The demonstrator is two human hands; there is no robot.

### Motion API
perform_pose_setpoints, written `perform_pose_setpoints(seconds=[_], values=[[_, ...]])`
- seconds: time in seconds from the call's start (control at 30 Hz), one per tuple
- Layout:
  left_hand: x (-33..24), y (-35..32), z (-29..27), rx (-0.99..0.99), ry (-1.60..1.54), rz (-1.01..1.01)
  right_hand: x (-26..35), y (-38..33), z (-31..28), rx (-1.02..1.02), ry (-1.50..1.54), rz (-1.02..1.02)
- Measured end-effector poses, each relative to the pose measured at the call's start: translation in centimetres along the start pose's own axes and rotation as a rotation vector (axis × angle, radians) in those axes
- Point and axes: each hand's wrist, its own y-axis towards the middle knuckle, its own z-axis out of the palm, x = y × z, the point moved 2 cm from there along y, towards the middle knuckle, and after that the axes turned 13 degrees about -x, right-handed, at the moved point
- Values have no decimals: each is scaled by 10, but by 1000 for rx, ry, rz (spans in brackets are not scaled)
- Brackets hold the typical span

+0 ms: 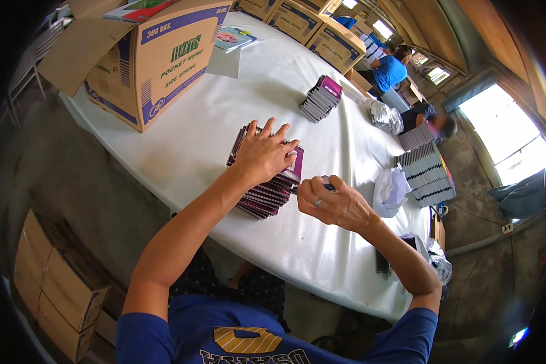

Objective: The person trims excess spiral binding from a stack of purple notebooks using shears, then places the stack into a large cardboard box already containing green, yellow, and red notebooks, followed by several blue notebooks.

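Observation:
Small spiral-bound notebooks [266, 200] with purple covers stand in a leaning stack in front of me on the white-covered table [340, 242]. My left hand [264, 155] lies over the top of this stack, its fingers spread across the upper cover. At the stack's right side, my right hand [340, 205] is closed around a small dark tool [327, 184]; its dark tip reaches the notebooks' edge. Fingers hide most of the tool, so its kind cannot be made out. Farther back sits a second, shorter stack of purple notebooks [321, 99].
An open cardboard box [179, 67] stands at the far left, with booklets [232, 39] beside it. A white plastic bag [392, 191] and tall notebook stacks [426, 176] line the right edge. People [391, 73] work beyond; cartons [60, 285] stand on the floor at left.

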Motion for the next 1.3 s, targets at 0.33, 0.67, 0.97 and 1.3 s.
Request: perform_pose_setpoints(seconds=[0.33, 0.67, 0.97, 1.3], values=[[0, 0, 2, -17, 8, 10, 10, 11, -7, 217, 154, 246], [1, 0, -1, 9, 2, 8, -11, 12, -30, 6, 131, 267], [0, 0, 1, -12, -13, -10, 0, -2, -4, 30, 89, 126], [-2, -38, -35, -321, -158, 240, -1, -10, -9, 73, 200, 217]])
